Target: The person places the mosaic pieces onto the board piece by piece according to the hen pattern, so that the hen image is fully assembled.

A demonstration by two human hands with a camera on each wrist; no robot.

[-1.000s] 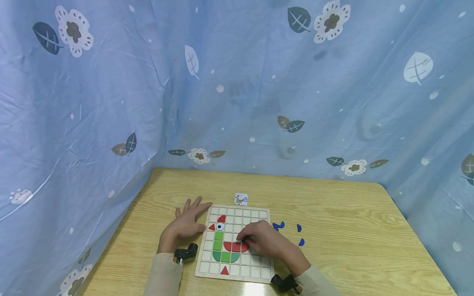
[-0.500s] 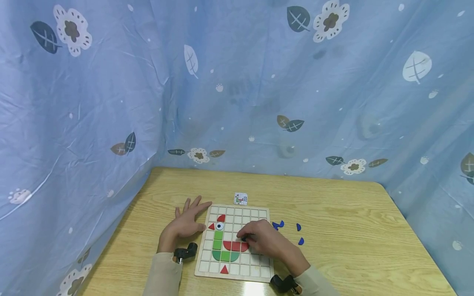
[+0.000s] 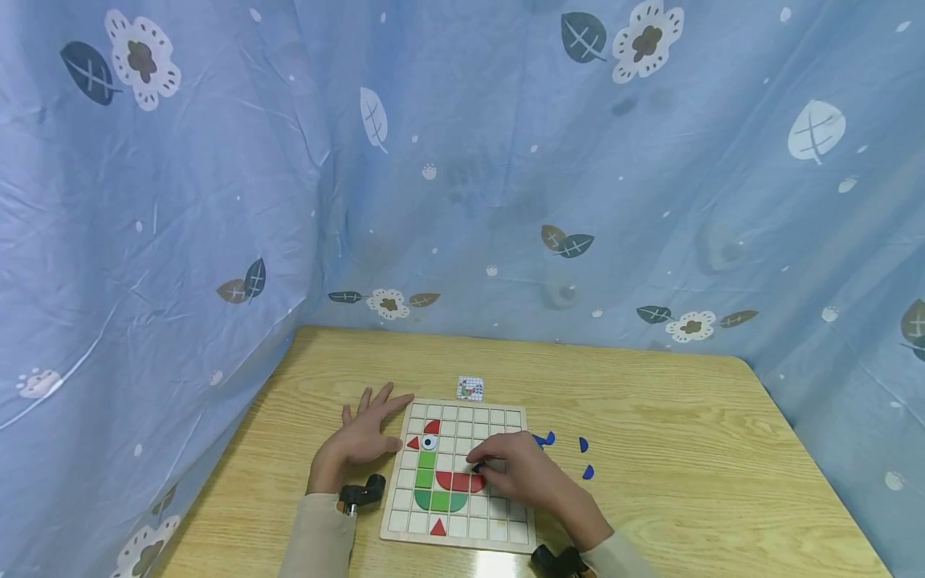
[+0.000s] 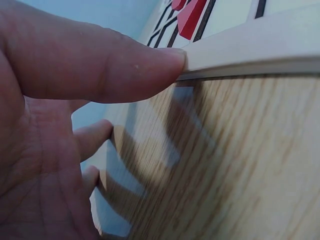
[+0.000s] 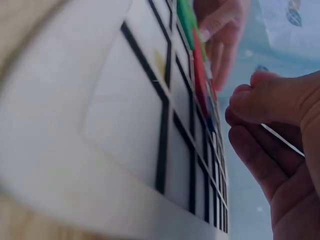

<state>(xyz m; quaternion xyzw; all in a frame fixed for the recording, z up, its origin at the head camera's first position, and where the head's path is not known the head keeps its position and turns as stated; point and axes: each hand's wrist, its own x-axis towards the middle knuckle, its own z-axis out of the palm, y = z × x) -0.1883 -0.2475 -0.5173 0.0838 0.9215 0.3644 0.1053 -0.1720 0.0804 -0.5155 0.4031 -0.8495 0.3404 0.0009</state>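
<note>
A wooden grid board point(image 3: 499, 531) lies on the table with flat coloured pieces on it. They include green squares point(image 3: 425, 478), red pieces point(image 3: 459, 482), red triangles point(image 3: 438, 527) and a round eye piece point(image 3: 429, 442). My left hand point(image 3: 364, 437) is spread at the board's left edge; its thumb touches the rim in the left wrist view. My right hand point(image 3: 522, 470) is over the board's right half, fingers bent. Just by its fingertips a dark blue piece point(image 3: 476, 468) sits above the red row. In the right wrist view the fingertips look apart from that blue piece point(image 5: 210, 123).
Several blue half-round pieces point(image 3: 584, 444) lie on the table right of the board, partly behind the right hand. A small pattern card point(image 3: 470, 388) lies beyond the board's far edge. A blue patterned curtain point(image 3: 477, 160) hangs behind the table point(image 3: 650, 417).
My right hand has drawn slightly to the right, and more of the blue piece by its fingertips shows. The left hand stays where it was.
</note>
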